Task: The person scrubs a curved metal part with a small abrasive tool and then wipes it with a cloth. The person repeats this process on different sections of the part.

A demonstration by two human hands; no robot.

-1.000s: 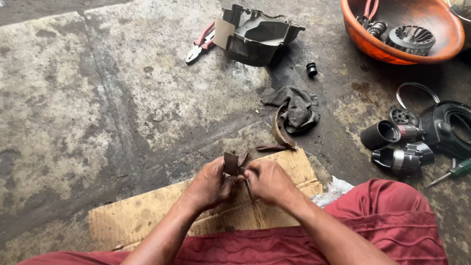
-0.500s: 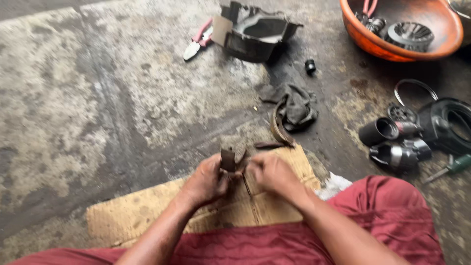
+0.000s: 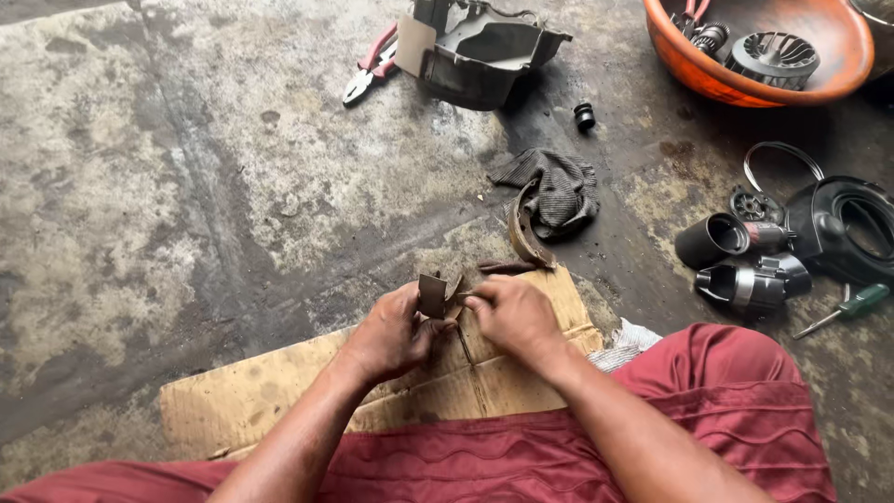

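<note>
Both hands have slid a little up the frame since half a second ago, and the blurred view has sharpened. Left hand (image 3: pixel 391 333) sits at lower centre, its fingers curled shut around a small brown folded piece (image 3: pixel 432 296) that sticks up above the thumb. Right hand (image 3: pixel 512 317) is just beside it, fingertips pinched on the piece's right edge, so the two hands meet over the piece. They hover above a cardboard sheet (image 3: pixel 279 396) lying on the stained concrete floor (image 3: pixel 140 214), with red cloth (image 3: pixel 726 410) across the bottom of the frame.

Just above the right hand lies a curved brake shoe (image 3: pixel 523 231), its upper end against a grey rag (image 3: pixel 559 186). At top centre stand a black plastic housing (image 3: pixel 484 51) and, touching its left side, red-handled pliers (image 3: pixel 368 67). An orange bowl (image 3: pixel 708 79) holding metal parts fills the upper right corner. At right lie a black cylinder (image 3: pixel 717 240), a motor body (image 3: pixel 754 284), a black cover (image 3: pixel 852 228) and a green screwdriver (image 3: pixel 852 307).
</note>
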